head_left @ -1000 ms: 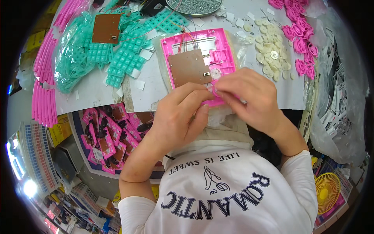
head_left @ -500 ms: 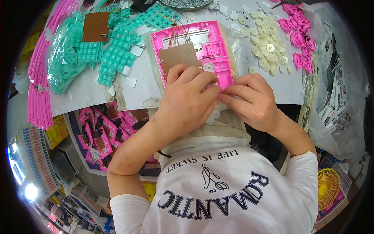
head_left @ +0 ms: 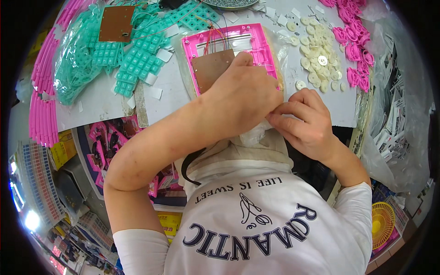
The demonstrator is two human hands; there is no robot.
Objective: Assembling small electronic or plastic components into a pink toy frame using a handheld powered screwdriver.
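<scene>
A pink plastic casing [head_left: 262, 41] lies face down on the table, its hollow inside turned up. In it rest a brown circuit board [head_left: 213, 68] and thin coloured wires [head_left: 211, 39] at the top. My left hand [head_left: 252, 96] reaches across the casing's lower right part, fingers curled and mostly hidden under the hand. Close beside it, at the casing's lower right corner, my right hand [head_left: 308, 119] has thumb and forefinger pinched together. The fingertips of both hands nearly meet there. Whatever they hold is too small or hidden to make out.
Teal keypad sheets [head_left: 137, 64] and another brown board [head_left: 115, 23] are at the left. Cream discs [head_left: 321, 59] and pink ring-shaped parts [head_left: 353, 50] lie right. Pink strips [head_left: 43, 119] line the left edge. A bin of pink assemblies [head_left: 98, 146] stands below the table.
My left hand has moved right, covering the casing's lower right part and its white disc. My right hand has shifted slightly right and down. The whole view has shifted a little.
</scene>
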